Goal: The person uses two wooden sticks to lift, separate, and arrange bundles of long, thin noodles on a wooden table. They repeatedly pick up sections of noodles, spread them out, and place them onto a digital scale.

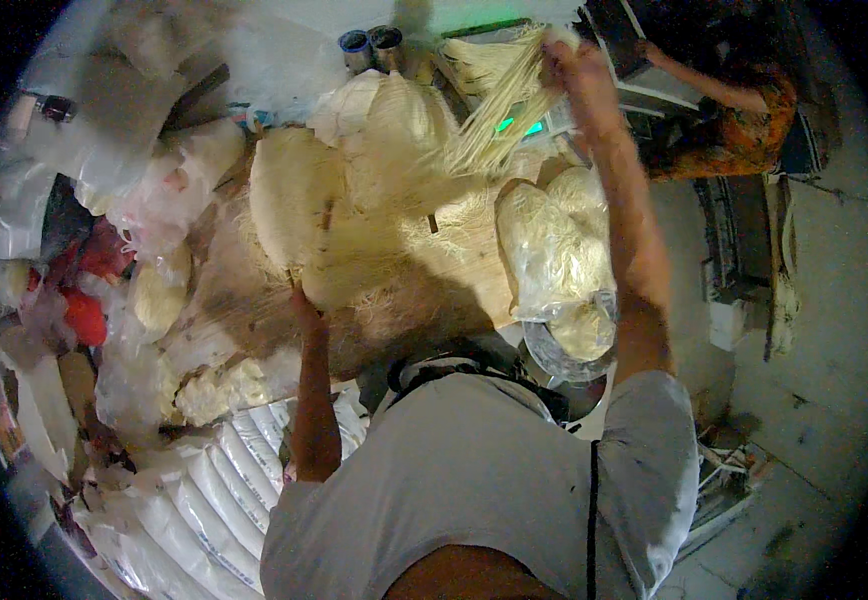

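Note:
My right hand is raised at the top, shut on a bundle of long pale noodle strands that hangs down to the left. My left hand is at the lower edge of a pale, thin sheet-like piece over the wooden board; its fingers are mostly hidden. More pale fibrous layers lie behind. At the board's right, plastic-wrapped pale bundles rest beside and over a metal bowl. A device with green lit displays sits behind the hanging strands.
Another person works at dark equipment at the upper right. Plastic bags and red items crowd the left. Stacked white packages lie lower left. Two cylinders stand at the back. Tiled floor shows at right.

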### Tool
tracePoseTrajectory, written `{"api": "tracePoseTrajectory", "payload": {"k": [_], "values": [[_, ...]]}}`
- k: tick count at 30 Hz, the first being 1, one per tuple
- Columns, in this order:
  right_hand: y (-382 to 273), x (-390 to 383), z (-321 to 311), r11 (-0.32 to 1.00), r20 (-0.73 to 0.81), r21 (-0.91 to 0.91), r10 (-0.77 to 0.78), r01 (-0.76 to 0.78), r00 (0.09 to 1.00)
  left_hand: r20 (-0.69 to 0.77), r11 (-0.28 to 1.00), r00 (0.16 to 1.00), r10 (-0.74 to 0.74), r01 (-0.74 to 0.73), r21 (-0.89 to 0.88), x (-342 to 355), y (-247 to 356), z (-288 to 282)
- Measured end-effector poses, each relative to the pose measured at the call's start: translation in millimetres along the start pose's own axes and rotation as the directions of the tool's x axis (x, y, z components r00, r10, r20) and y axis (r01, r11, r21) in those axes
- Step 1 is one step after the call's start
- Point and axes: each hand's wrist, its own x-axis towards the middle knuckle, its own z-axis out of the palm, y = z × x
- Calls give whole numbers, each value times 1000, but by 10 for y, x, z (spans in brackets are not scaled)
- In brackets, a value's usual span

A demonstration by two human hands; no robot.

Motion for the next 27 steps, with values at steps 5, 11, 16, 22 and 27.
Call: {"api": "tracePoseTrajectory", "payload": {"k": [5, 11, 16, 22, 27], "values": [[-853, 664, -513, 984, 42, 125, -135, 128, 990, -90, 881, 942, -322, 264, -392, -205, 659, 468], [726, 1757, -827, 571, 136, -689, -504, 447, 853, 213, 400, 829, -517, 453, -797, 48, -133, -111], [1881, 1083, 205, 314, 387, -793, -403, 523, 829, 118, 512, 790, -601, 494, -702, -42, 341, 67], [2015, -41, 1270, 308, 359, -839, -308, 449, 881, -201, 916, 913, -354, 295, -272, -131, 624, 359], [1677, -327, 1273, 514, 185, -821, -175, 250, 967, -227, 965, 938, -261, 246, -93, -161, 799, 475]]}}
